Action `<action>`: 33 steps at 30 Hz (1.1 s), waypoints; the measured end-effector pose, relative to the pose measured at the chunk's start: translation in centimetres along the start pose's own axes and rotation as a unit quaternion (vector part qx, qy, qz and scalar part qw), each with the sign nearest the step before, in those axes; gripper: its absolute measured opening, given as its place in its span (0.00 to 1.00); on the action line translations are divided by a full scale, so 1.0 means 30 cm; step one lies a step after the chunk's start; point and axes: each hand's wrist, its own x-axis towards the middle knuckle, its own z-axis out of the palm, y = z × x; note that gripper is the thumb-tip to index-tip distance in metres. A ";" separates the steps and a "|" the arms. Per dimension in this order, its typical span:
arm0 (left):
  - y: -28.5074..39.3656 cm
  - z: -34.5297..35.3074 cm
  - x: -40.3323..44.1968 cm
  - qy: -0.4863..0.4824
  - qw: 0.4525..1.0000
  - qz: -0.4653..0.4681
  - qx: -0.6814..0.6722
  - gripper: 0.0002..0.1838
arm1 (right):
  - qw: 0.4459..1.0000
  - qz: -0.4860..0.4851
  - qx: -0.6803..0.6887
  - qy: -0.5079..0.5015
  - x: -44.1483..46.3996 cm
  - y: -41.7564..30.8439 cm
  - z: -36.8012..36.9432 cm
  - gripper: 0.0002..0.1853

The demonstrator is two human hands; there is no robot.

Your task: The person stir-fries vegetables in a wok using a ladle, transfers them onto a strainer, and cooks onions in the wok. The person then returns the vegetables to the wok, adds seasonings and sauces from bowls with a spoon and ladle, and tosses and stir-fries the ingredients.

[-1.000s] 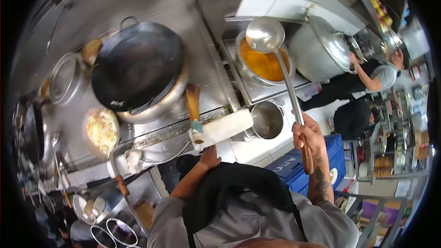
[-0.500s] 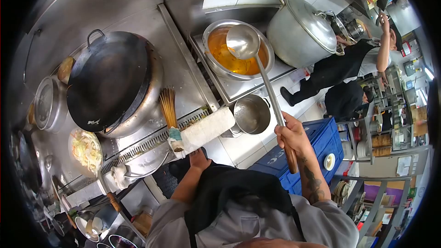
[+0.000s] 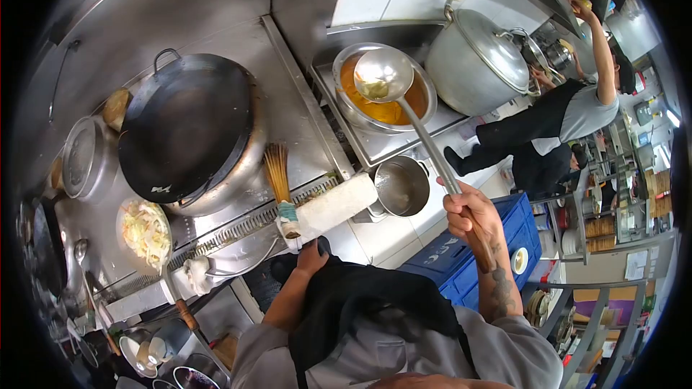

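My right hand (image 3: 472, 212) is wrapped round the wooden end of a long metal ladle (image 3: 425, 137). The ladle's bowl hangs over a steel basin (image 3: 434, 104) of orange-yellow oil (image 3: 386, 112), with a little yellowish liquid inside it. My left hand (image 3: 312, 258) is down by the stove's front edge, just below a folded white cloth (image 3: 335, 207); its fingers are mostly hidden. Near that cloth lies a bamboo brush (image 3: 277, 176). A dark wok (image 3: 191, 126) rests tilted on the burner, its inside bare.
Shredded cabbage fills a strainer (image 3: 144, 234) left of the wok. A large lidded pot (image 3: 476, 61) stands behind the basin, and a steel pot (image 3: 401, 186) below it. A blue crate (image 3: 461, 256) is by my right arm. A co-worker (image 3: 569, 112) reaches up to a shelf.
My right hand has shifted slightly upward and tilted the ladle; its bowl now shows liquid inside. The view has moved a little. The co-worker's arm has gone higher.
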 end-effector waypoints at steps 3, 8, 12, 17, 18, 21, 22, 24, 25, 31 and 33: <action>-0.166 -0.071 -0.095 -0.102 0.945 -0.181 -0.251 0.21 | 0.999 -0.017 -0.004 -0.042 -0.048 -0.012 0.048 0.24; -0.545 -0.160 -0.300 0.099 0.834 -0.361 -0.406 0.14 | 0.991 0.038 -0.013 -0.130 -0.026 -0.001 0.172 0.26; -0.692 -0.210 -0.376 0.284 0.682 -0.491 -0.462 0.17 | 0.975 0.093 -0.087 -0.183 0.180 0.062 0.353 0.25; -0.545 -0.408 -0.435 0.286 0.743 -0.358 -0.488 0.25 | 0.956 -0.005 -0.238 -0.169 0.365 0.271 0.637 0.22; -0.655 -0.356 -0.433 0.217 0.788 -0.409 -0.406 0.21 | 0.929 -0.053 -0.321 -0.176 0.423 0.341 0.642 0.20; -0.519 -0.458 -0.519 0.156 0.908 -0.330 -0.207 0.20 | 0.874 -0.097 -0.432 -0.200 0.440 0.394 0.717 0.18; -0.448 -0.495 -0.562 0.208 0.913 -0.280 -0.213 0.19 | 0.873 -0.076 -0.432 -0.214 0.459 0.385 0.734 0.19; -0.455 -0.461 -0.614 0.166 0.933 -0.294 -0.126 0.20 | 0.854 -0.082 -0.463 -0.224 0.455 0.390 0.776 0.25; -0.455 -0.444 -0.642 0.145 0.938 -0.302 -0.084 0.20 | 0.835 -0.128 -0.493 -0.209 0.450 0.405 0.784 0.27; -0.438 -0.267 -0.821 0.186 0.906 -0.347 -0.157 0.21 | 0.696 -0.345 -0.588 -0.223 0.546 0.390 0.663 0.29; -0.397 -0.189 -0.895 0.279 0.876 -0.362 -0.152 0.22 | 0.622 -0.364 -0.658 -0.215 0.610 0.355 0.627 0.29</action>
